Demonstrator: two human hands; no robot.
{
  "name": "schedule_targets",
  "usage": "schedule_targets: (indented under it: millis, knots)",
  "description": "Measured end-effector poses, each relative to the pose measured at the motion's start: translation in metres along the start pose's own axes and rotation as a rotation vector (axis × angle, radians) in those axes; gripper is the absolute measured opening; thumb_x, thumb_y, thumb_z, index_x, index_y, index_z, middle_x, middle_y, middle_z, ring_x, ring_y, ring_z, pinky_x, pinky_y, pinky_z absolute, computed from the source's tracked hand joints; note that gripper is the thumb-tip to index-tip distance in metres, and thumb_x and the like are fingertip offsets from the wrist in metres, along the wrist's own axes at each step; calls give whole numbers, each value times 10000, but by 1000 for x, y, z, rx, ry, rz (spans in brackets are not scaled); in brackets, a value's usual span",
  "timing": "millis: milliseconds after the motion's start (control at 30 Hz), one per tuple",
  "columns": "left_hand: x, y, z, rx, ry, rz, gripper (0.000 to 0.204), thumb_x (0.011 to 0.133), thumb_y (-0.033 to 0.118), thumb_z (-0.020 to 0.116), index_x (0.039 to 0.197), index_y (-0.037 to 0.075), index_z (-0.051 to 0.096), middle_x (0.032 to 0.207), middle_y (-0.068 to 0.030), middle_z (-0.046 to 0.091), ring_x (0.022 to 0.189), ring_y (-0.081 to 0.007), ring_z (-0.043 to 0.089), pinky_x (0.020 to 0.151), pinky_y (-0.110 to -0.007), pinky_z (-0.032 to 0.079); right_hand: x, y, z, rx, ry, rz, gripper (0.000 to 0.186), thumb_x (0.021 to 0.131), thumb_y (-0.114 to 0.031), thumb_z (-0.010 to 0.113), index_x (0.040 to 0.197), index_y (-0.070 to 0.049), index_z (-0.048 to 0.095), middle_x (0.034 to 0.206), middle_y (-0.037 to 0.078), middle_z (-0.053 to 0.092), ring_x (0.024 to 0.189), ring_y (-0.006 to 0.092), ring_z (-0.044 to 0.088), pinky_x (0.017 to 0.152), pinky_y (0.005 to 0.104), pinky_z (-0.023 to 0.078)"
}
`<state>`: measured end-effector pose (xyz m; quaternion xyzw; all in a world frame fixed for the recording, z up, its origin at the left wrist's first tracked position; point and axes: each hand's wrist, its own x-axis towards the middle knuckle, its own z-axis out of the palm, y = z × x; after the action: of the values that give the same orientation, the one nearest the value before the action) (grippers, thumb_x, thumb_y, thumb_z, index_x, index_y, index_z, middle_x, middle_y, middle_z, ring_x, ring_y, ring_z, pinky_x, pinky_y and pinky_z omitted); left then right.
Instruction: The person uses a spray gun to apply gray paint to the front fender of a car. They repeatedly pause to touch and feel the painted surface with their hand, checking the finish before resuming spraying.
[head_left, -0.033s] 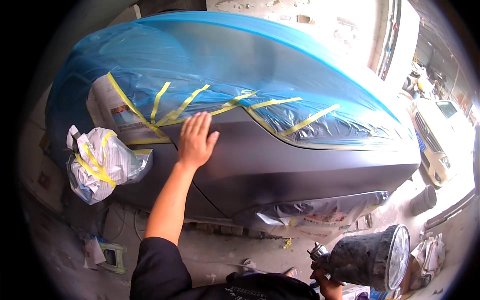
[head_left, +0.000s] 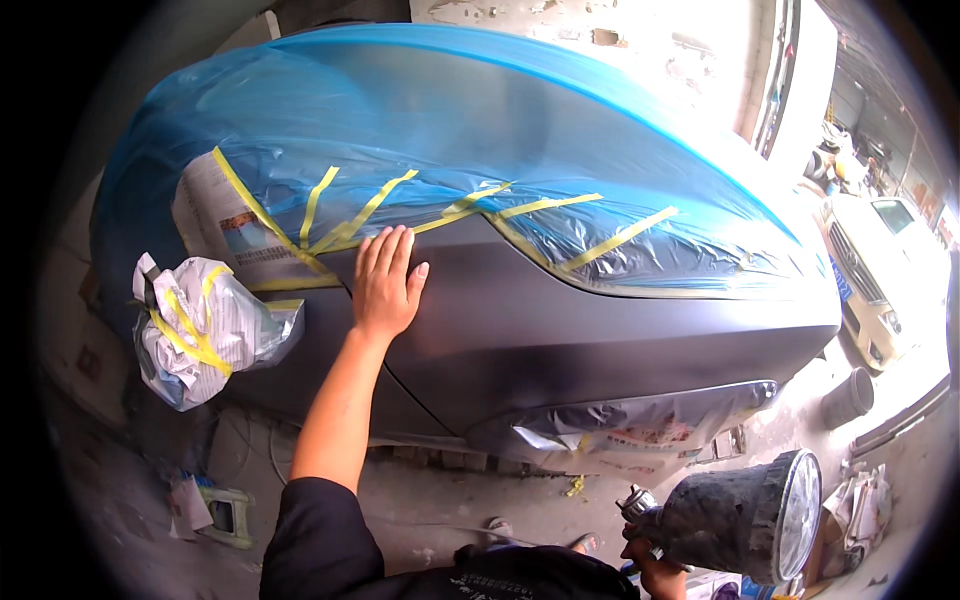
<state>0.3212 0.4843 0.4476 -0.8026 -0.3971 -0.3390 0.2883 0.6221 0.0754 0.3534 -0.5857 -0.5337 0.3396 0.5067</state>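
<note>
My left hand (head_left: 385, 285) lies flat, fingers together, on the matte grey fender (head_left: 600, 330) of a car, just below the masked edge. Blue plastic film (head_left: 450, 130) covers the car above the panel, held down by strips of yellow tape (head_left: 615, 235) and a sheet of newspaper (head_left: 225, 225). At the lower right my right hand (head_left: 655, 572) grips a paint-spattered spray gun (head_left: 735, 515) with a large cup, held low and away from the car.
A side mirror wrapped in newspaper and yellow tape (head_left: 200, 330) sticks out to the left of my arm. Masking paper (head_left: 620, 430) hangs under the panel. A white car (head_left: 880, 270) stands at the right, a dark cylinder (head_left: 848, 398) on the floor near it.
</note>
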Motion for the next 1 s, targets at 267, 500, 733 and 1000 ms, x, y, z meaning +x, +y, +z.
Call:
schedule_targets:
  millis: [267, 500, 733, 1000]
  knots:
    - [15, 126, 36, -164, -246, -6, 825, 917, 576, 369, 1451, -28, 192, 1544, -199, 62, 1432, -366, -11, 1141, -513, 7, -1, 17, 7, 62, -26, -47, 71, 767, -19, 573, 710, -43, 607, 907, 110, 610, 915, 264, 568, 822, 381, 442]
    - [-39, 23, 11, -52, -349, 29, 831, 872, 479, 539, 1486, 74, 153, 1561, -115, 91, 1443, -297, 50, 1146, -500, 74, 2, 3, 9, 113, -2, 74, 74, 775, -8, 580, 719, -36, 619, 916, 97, 621, 903, 243, 581, 818, 372, 454]
    - [-48, 8, 25, 96, -21, -474, 888, 938, 523, 387, 1434, -96, -11, 1484, -349, -56, 1394, -477, -51, 1132, -528, 6, -7, 8, 8, 99, 14, 64, 47, 751, -16, 609, 724, -39, 640, 884, 86, 641, 898, 231, 597, 806, 350, 467]
    - [-26, 185, 37, -395, -288, 164, 857, 828, 581, 525, 1415, -4, 308, 1522, -163, 213, 1419, -300, 175, 1146, -476, 130, 4, -5, 22, 42, -22, 85, 70, 717, -1, 608, 663, -39, 630, 870, 85, 636, 891, 225, 595, 804, 349, 463]
